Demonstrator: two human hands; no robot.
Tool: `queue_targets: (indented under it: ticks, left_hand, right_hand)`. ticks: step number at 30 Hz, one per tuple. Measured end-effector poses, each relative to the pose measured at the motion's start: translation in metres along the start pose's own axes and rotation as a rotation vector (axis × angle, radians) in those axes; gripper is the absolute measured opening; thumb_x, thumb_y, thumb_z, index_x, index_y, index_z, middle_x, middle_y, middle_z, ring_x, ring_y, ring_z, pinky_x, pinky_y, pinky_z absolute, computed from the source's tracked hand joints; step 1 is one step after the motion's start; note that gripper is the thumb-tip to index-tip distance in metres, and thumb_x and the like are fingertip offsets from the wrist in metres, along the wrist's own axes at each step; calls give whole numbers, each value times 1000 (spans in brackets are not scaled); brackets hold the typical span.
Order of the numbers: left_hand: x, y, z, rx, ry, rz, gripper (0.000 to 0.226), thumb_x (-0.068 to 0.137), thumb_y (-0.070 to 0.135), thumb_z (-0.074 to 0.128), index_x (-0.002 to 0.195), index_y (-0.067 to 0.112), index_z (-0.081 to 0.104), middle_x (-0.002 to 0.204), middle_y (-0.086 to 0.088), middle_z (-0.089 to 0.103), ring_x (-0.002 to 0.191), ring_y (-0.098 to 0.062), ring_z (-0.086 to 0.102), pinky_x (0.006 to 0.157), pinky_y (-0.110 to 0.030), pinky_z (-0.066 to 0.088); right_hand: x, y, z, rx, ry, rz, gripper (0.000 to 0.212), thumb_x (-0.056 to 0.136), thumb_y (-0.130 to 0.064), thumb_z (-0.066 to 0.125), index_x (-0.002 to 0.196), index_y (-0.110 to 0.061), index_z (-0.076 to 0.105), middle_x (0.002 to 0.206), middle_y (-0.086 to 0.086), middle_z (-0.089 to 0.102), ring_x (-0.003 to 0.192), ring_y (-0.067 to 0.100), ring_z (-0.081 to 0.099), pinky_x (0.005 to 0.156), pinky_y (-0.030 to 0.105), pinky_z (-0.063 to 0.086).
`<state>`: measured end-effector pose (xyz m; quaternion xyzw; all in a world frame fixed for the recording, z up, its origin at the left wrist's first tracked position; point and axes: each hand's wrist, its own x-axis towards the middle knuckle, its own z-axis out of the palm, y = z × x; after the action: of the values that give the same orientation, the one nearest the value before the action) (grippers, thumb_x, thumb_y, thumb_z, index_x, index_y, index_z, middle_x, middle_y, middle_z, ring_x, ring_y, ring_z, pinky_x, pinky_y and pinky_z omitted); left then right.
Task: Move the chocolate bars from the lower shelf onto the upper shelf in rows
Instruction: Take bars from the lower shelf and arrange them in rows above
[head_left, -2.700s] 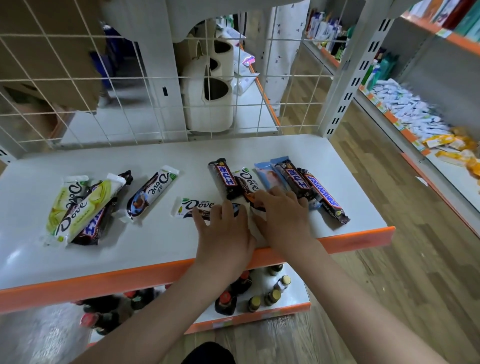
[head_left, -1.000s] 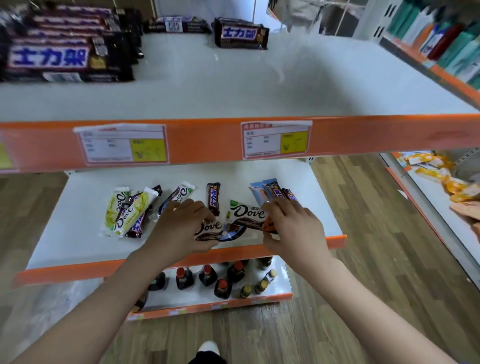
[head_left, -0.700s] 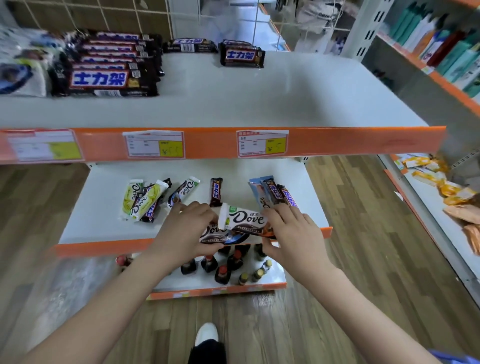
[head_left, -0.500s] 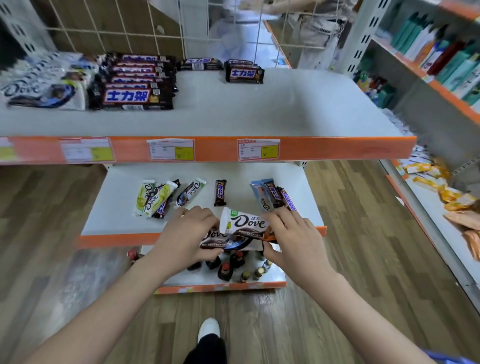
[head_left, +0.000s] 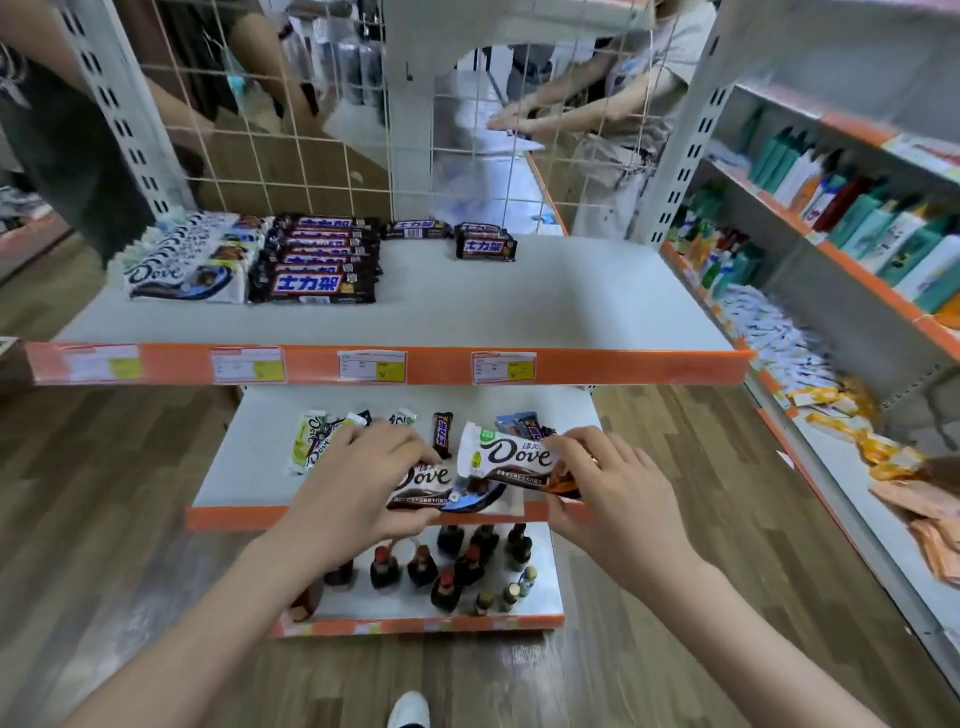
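Observation:
My left hand (head_left: 363, 480) grips a white Dove bar (head_left: 423, 486) and my right hand (head_left: 608, 483) pinches a second Dove bar (head_left: 511, 457) that overlaps the first; both hang in front of the lower shelf (head_left: 249, 467). Loose bars stay on that shelf: green Dove bars (head_left: 309, 441), a dark Snickers bar (head_left: 442, 434), and blue and dark bars (head_left: 522, 423) partly hidden behind my right hand. The upper shelf (head_left: 519, 312) carries a row of Dove bars (head_left: 182, 265), a row of Snickers bars (head_left: 317, 265) and a few more Snickers (head_left: 485, 244) near the back.
Price tags line the upper shelf's orange front edge (head_left: 623, 366). Small bottles (head_left: 457, 566) stand on the bottom shelf. A wire grid (head_left: 311, 130) backs the unit, with two people behind it. Shelving with bottles and packets (head_left: 857, 223) runs along the right.
Both hands have lifted the two Dove bars off the lower shelf and raised them. My view has tilted up, bringing the upper shelf and its rows into sight.

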<state>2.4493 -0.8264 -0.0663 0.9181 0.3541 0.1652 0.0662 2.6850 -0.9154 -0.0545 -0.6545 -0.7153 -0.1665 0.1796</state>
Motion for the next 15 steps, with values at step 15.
queue_targets:
  ticks: [15]
  left_hand:
    - [13,-7,-43,21,95,-27,41,70,43,74,104,22,63,100,8,61,97,-17,56,77,-31,32]
  right_hand:
    - [39,-9,-22,27,81,-46,43,59,-19,78,99,-12,67,91,2,64,78,25,62,59,32,50]
